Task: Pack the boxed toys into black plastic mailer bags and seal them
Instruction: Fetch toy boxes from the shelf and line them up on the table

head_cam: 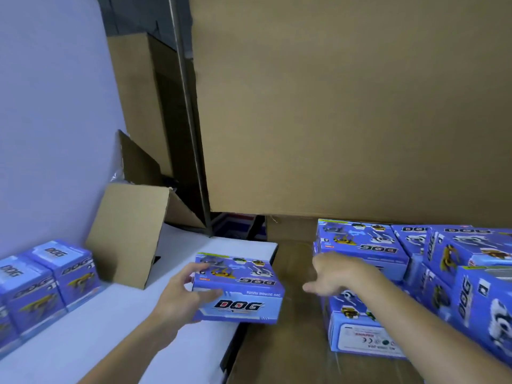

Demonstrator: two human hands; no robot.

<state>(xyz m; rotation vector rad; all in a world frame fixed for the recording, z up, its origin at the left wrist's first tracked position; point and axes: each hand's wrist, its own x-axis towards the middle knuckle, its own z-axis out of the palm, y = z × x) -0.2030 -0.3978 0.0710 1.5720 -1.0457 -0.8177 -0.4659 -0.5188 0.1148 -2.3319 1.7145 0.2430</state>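
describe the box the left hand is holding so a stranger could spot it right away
Start at the white table. At its right edge sits one blue DOG toy box, gripped by the left hand. Unlike the row at the table's left end, it stands alone, overhanging the edge.

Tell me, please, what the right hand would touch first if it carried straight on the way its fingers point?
Probably the blue toy box held by the left hand: the right hand points left across a bare cardboard gap toward it, though depth is unclear.

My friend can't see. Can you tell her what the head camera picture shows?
A left hand grips a blue DOG toy box at the white table's edge, while the open right hand reaches toward piled blue boxes inside a cardboard carton.
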